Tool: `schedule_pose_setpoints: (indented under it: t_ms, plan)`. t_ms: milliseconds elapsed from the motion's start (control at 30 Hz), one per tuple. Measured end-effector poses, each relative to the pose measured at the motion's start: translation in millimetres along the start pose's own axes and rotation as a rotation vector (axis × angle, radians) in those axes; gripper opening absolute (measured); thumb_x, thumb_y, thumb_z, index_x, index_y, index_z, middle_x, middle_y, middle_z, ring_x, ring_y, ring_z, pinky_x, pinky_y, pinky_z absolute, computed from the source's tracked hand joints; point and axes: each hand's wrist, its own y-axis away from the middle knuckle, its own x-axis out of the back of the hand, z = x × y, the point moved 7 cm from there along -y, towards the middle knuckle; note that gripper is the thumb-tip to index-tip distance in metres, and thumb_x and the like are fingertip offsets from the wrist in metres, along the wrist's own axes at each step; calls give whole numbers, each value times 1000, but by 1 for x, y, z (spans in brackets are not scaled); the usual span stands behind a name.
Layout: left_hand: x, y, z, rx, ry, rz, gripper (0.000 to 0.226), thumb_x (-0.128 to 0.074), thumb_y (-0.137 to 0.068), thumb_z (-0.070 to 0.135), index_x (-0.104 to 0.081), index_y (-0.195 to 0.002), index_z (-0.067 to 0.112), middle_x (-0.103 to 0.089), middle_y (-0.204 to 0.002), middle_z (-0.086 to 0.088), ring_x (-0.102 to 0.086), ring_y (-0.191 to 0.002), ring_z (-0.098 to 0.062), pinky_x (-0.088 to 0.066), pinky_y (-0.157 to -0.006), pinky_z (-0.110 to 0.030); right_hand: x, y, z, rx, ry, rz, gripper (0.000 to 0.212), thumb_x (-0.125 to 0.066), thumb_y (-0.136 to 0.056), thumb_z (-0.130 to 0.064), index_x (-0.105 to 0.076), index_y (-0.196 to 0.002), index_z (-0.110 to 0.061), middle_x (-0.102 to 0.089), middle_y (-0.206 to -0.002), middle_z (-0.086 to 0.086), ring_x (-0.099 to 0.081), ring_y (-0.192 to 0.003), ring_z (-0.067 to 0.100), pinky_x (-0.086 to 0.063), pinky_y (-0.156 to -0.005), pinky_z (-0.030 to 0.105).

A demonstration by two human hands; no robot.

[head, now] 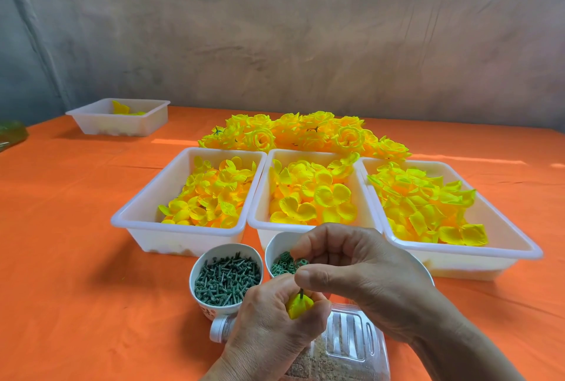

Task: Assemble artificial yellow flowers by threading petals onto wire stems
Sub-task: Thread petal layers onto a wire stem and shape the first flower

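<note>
My left hand (269, 316) grips a small folded yellow petal bud (299, 306) with a dark green stem tip poking up from it. My right hand (357, 273) hovers just above, its thumb and fingers curled and pinching at the top of that stem; whatever small piece it holds is hidden. Right behind my hands stand a cup of dark green stem pegs (226, 279) and a bowl of green ring pieces (282, 261). Three white trays of loose yellow petals sit beyond: left (183, 233), middle (260, 221), right (519, 246).
A pile of finished yellow flowers (305, 134) lies behind the trays on the orange tablecloth. A smaller white tray (122, 126) with a few yellow pieces stands far left. A clear plastic bottle (345, 347) lies under my wrists. A grey wall closes the back.
</note>
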Motion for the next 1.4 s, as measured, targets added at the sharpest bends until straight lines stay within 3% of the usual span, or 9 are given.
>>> schedule_pose_setpoints:
  t_ms: [367,633,967,1200,1400]
  plan:
    - [0,1,3,-6,19,-9,16,-69,-74,44,-63,-62,35,-59,-56,14,-50,-45,1,-38,-49,-11,0,0,-2,0,56,8,19,-77,-65,-14,-78,-81,-22,-69,-67,-1,-62,-58,5,-47,-56,14]
    - [0,0,0,10,-25,0,16,-68,-73,44,-68,-77,29,-59,-59,14,-50,-51,2,-40,-53,-12,0,1,1,5,47,-8,20,-77,-65,-10,-77,-82,-21,-70,-72,1,-64,-64,7,-48,-59,14]
    - [1,1,3,14,-56,21,14,-64,-66,55,-66,-64,41,-61,-61,19,-52,-54,3,-42,-55,-14,2,0,-3,72,6,14,25,-80,-64,-12,-76,-86,-24,-66,-72,-5,-62,-65,7,-49,-58,17]
    - [1,1,0,16,-33,18,13,-67,-68,50,-66,-65,37,-61,-60,16,-52,-53,3,-41,-53,-12,3,-2,1,47,13,29,22,-79,-63,-12,-75,-82,-23,-67,-71,0,-63,-63,8,-48,-57,17]
    - [-1,0,-9,46,-88,43,15,-69,-72,47,-70,-80,34,-67,-68,14,-57,-57,3,-47,-55,-15,2,-3,8,22,34,8,20,-78,-65,-10,-75,-81,-23,-69,-74,1,-65,-67,10,-50,-62,18]
